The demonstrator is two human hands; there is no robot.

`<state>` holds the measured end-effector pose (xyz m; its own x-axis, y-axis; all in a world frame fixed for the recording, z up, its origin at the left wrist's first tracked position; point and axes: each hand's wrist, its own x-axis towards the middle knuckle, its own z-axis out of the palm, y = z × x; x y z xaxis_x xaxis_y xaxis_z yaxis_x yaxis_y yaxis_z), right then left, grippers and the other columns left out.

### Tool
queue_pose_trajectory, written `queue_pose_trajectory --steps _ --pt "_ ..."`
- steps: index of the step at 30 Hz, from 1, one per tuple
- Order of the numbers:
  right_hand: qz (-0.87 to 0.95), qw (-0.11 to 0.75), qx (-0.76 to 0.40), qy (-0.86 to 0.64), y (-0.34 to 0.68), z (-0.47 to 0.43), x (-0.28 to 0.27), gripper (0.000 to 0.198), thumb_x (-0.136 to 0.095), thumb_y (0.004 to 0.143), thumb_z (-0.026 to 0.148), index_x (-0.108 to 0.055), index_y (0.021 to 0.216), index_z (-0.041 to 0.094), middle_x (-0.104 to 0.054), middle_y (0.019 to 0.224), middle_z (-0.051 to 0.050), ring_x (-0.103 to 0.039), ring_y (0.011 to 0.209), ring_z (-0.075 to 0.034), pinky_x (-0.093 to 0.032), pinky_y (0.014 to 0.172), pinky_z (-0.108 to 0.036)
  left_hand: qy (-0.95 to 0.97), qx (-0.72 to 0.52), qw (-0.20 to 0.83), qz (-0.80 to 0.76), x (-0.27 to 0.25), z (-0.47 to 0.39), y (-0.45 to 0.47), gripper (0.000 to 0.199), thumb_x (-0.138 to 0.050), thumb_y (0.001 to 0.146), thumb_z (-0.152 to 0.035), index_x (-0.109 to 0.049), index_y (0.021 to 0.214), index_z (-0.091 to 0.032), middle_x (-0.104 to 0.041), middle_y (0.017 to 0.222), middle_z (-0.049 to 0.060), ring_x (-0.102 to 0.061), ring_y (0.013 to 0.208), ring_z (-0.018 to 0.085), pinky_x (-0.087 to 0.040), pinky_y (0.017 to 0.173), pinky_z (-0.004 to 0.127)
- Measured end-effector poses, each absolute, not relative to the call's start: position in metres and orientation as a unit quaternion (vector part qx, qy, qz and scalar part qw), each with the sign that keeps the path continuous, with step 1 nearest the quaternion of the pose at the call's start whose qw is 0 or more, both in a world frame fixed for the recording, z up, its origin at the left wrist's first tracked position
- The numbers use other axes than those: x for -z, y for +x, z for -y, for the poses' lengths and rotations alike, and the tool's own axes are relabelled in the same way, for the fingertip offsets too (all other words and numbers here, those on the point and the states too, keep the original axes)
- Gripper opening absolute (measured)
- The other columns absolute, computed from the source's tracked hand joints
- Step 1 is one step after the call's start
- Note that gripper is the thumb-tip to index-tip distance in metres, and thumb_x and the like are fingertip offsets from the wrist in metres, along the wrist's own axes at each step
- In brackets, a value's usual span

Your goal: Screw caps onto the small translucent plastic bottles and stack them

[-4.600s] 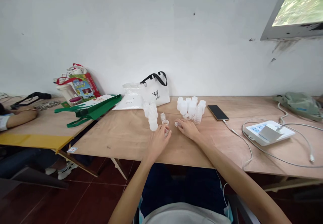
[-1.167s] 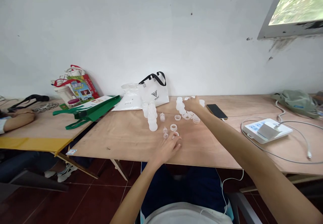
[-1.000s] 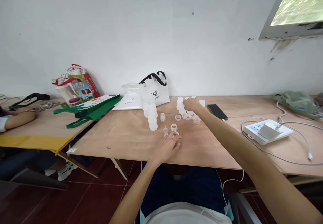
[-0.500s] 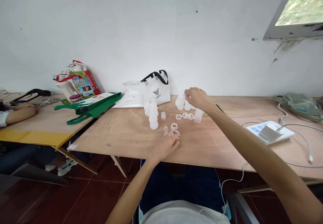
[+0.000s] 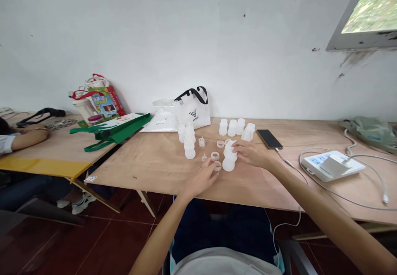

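Observation:
My right hand grips a translucent white ribbed bottle by its upper right side, near the front of the table. The fingertips of my left hand are closed at the left edge of a white screw ring. A second ring lies just behind it. Beside the left fingertips is a small clear nipple-shaped piece, partly hidden. Another clear piece stands farther back. More rings lie behind the held bottle, partly covered by it.
Several white bottles stand at the back right, and more stand at the left. A phone on a cable and a white power strip lie to the right. Bags lean by the wall. A person's arm rests on the left table.
My right hand has come from the back row toward me, bringing a bottle in beside my left hand. The phone is now uncovered. My left hand has barely moved.

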<state>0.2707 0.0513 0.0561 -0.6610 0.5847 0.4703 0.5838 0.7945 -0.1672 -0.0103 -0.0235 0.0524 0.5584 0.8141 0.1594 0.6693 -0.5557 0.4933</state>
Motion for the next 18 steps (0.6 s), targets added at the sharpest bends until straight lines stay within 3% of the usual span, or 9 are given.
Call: queue_pose_trajectory --steps 7,13,18 --pt "0.902 0.291 -0.013 -0.319 0.2668 -0.0449 -0.0512 0.031 -0.044 0.096 0.013 -0.065 0.114 0.026 -0.063 0.132 -0.008 -0.065 0.114 -0.024 -0.054 0.092 -0.040 0.857 -0.177 0.194 -0.443 -0.0589 0.0252 -0.0115 0.027 -0.047 0.100 -0.031 -0.057 0.124 -0.030 -0.052 0.136 0.005 -0.062 0.109 0.026 -0.052 0.095 0.044" --pt "0.883 0.313 -0.026 -0.348 0.2699 -0.0429 -0.0470 0.037 -0.043 0.094 0.012 -0.064 0.119 0.030 -0.062 0.134 -0.007 -0.068 0.101 -0.023 -0.056 0.078 -0.037 0.856 -0.176 0.189 -0.448 -0.0587 0.0266 -0.0100 0.027 -0.047 0.099 -0.031 -0.057 0.124 -0.031 -0.051 0.138 0.005 -0.063 0.107 0.026 -0.053 0.093 0.045" --pt "0.852 0.384 -0.046 -0.352 0.2742 -0.0449 -0.0544 0.033 -0.040 0.096 0.014 -0.063 0.116 0.027 -0.065 0.128 -0.008 -0.064 0.110 -0.023 -0.054 0.079 -0.035 0.857 -0.173 0.191 -0.447 -0.0556 0.0257 -0.0089 0.026 -0.047 0.099 -0.031 -0.056 0.124 -0.029 -0.051 0.139 0.005 -0.063 0.107 0.027 -0.054 0.092 0.045"
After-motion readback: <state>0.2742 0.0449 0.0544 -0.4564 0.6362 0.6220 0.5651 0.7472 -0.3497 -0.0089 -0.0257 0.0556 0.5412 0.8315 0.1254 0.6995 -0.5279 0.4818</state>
